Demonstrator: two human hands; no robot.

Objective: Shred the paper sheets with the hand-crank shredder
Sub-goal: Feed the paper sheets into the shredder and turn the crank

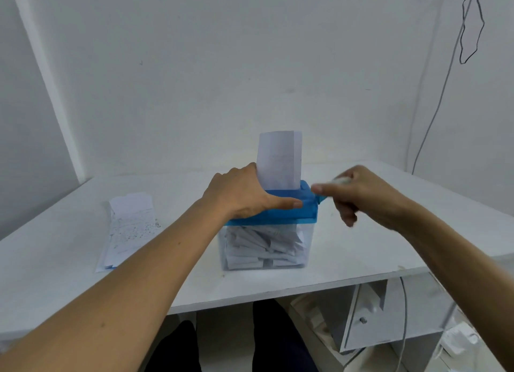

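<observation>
The hand-crank shredder (306, 207) has a blue top on a clear bin (267, 246) packed with white paper strips, and stands mid-table. A white sheet (279, 160) sticks upright out of its slot. My left hand (244, 195) lies over the blue top, thumb stretched along the front edge, fingers beside the sheet. My right hand (358, 193), blurred, grips the pale crank handle (340, 181) at the shredder's right side. A stack of printed paper sheets (129, 227) lies on the table to the left.
The white table (361, 260) meets white walls behind and at the right. A thin cable (434, 115) hangs down the right wall. Under the table at the right stands a small white drawer unit (370, 318). My dark-clad legs (272, 338) show below the front edge.
</observation>
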